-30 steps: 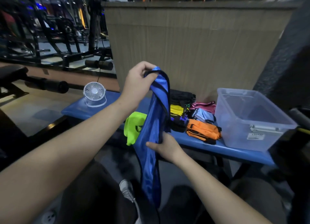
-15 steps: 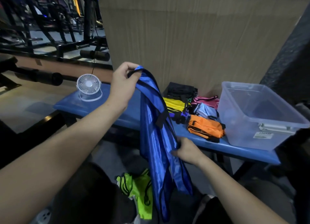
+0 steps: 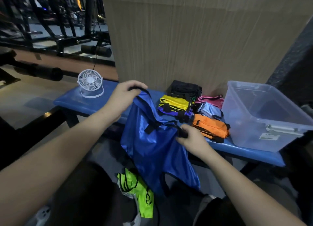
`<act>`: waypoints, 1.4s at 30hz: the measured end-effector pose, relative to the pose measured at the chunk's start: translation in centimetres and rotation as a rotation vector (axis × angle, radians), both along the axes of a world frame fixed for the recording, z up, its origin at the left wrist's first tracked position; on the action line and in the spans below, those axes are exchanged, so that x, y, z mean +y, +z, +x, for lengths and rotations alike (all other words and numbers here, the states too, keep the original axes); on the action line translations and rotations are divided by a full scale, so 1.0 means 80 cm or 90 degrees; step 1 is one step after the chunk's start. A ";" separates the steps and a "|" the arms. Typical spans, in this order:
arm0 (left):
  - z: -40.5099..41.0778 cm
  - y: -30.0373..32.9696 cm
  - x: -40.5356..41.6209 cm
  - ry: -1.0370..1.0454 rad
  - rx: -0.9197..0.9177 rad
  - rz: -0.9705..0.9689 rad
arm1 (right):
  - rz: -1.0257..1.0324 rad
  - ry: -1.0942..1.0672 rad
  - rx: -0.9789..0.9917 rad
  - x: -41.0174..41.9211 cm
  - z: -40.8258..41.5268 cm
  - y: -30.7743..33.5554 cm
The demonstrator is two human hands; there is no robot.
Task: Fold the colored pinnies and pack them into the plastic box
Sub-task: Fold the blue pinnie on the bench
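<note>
We hold the blue pinny (image 3: 152, 146) in the air in front of the blue surface (image 3: 94, 103), with both hands closed on its black-trimmed upper edge. Our left hand (image 3: 124, 98) pinches one strap at the higher point, above the near edge of the surface. Our right hand (image 3: 190, 139) grips the other strap lower down and to the right, close to the surface's front edge. The fabric hangs spread between the two grips and drapes downward toward our lap.

A neon green pinny (image 3: 138, 193) lies below the blue one, across our legs, not on the surface.

On the surface, right of the blue pinny, folded pinnies lie in a tight group: an orange pinny (image 3: 211, 129) nearest us, a yellow pinny (image 3: 174, 102) resting on a purple pinny (image 3: 169, 113), a light blue pinny (image 3: 210, 110), a pink pinny (image 3: 210, 99) and a black pinny (image 3: 185, 88) at the back against the wooden panel (image 3: 194, 39).

The plastic box (image 3: 250, 129) stands at the right end of the surface, just beside the folded group, with no lid on it. No coloured pinny can be seen inside it.

A small white fan (image 3: 90, 85) stands at the left end of the surface, well apart from the pinnies.
</note>
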State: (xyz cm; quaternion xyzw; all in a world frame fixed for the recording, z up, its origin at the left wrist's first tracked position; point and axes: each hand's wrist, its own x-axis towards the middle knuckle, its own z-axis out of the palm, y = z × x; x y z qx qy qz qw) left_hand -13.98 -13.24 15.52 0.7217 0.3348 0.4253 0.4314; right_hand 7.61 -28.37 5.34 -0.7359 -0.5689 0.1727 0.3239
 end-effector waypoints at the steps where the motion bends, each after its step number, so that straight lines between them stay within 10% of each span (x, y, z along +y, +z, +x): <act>1: 0.000 -0.002 -0.004 -0.032 0.018 0.002 | 0.012 0.007 -0.003 0.002 -0.003 0.002; 9: -0.015 -0.018 0.017 -0.090 0.270 0.281 | 0.097 0.030 -0.005 0.013 0.011 0.053; 20: -0.013 -0.045 0.019 0.079 0.387 0.267 | 0.107 0.040 0.071 0.025 0.023 0.089; 26: 0.033 -0.044 -0.049 -0.277 0.249 0.121 | 0.116 0.093 0.123 0.032 -0.012 0.106; 36: 0.048 -0.036 -0.036 -0.147 0.235 0.135 | 0.082 0.097 0.283 0.017 -0.018 0.085; 42: 0.039 -0.017 -0.020 -0.047 0.075 0.065 | -0.090 0.102 0.113 0.001 -0.012 0.023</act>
